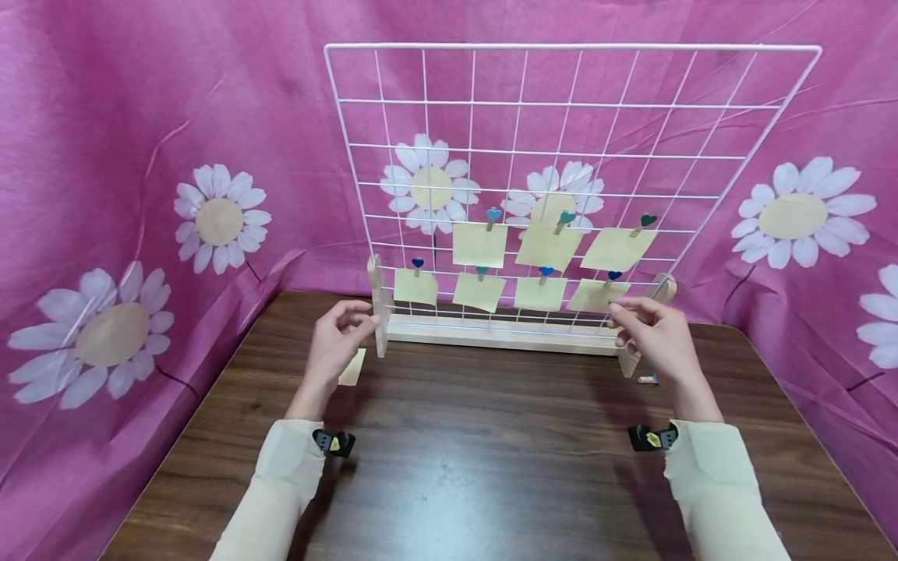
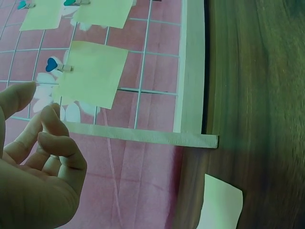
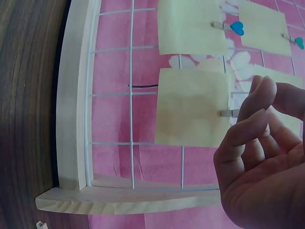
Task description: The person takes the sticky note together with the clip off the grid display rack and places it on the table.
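Observation:
A white wire grid (image 1: 571, 47) stands in a wooden base (image 1: 491, 335), with pale yellow sticky notes hung in two rows by small heart-topped clothespins. In front of the grid's left post is my left hand (image 1: 335, 351), fingers loosely bent, thumb apart from the index finger, nothing between them. My right hand (image 1: 659, 335) is at the right post, thumb and index tips close together, overlapping the lower right sticky note (image 1: 592, 296). In the right wrist view those fingers partly hide that note's clothespin (image 3: 228, 113). No object shows in the right hand's fingers.
A loose sticky note (image 2: 221, 202) lies on the brown wooden table (image 1: 449, 436) beside the left hand. Near the right post lies a small clothespin (image 1: 648, 379). Pink cloth (image 1: 210, 101) with white flowers hangs behind and at both sides.

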A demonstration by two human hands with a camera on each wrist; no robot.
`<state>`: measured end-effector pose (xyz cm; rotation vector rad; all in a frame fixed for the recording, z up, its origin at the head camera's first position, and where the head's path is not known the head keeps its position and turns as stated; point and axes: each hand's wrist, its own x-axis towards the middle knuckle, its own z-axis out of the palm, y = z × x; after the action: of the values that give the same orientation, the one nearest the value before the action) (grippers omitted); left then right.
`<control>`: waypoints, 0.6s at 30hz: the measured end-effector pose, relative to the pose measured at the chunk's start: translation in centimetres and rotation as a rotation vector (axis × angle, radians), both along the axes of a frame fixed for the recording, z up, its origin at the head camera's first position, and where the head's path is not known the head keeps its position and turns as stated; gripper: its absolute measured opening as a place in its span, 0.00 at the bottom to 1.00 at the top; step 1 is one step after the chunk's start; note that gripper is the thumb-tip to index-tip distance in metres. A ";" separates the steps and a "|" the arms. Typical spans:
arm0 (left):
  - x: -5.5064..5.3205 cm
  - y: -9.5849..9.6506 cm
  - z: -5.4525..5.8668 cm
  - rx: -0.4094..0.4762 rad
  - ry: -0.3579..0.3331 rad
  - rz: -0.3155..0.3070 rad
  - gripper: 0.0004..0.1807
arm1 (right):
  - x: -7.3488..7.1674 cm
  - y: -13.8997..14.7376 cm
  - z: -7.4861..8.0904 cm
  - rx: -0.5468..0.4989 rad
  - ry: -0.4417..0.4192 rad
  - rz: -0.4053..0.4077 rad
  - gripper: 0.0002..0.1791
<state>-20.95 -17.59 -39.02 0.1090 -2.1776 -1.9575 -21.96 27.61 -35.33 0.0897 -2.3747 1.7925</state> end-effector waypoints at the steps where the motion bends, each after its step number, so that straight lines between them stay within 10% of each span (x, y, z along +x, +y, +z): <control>1: -0.1 0.1 0.0 0.004 0.000 -0.001 0.19 | 0.0 -0.1 0.1 0.000 0.001 0.002 0.06; 18: -0.5 1.4 0.3 0.004 0.046 -0.036 0.19 | -0.4 -1.9 1.9 0.158 0.042 0.019 0.21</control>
<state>-21.45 -16.20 -38.68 0.0257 -2.1613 -1.9642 -22.39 25.71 -33.44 0.1675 -2.4897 1.5922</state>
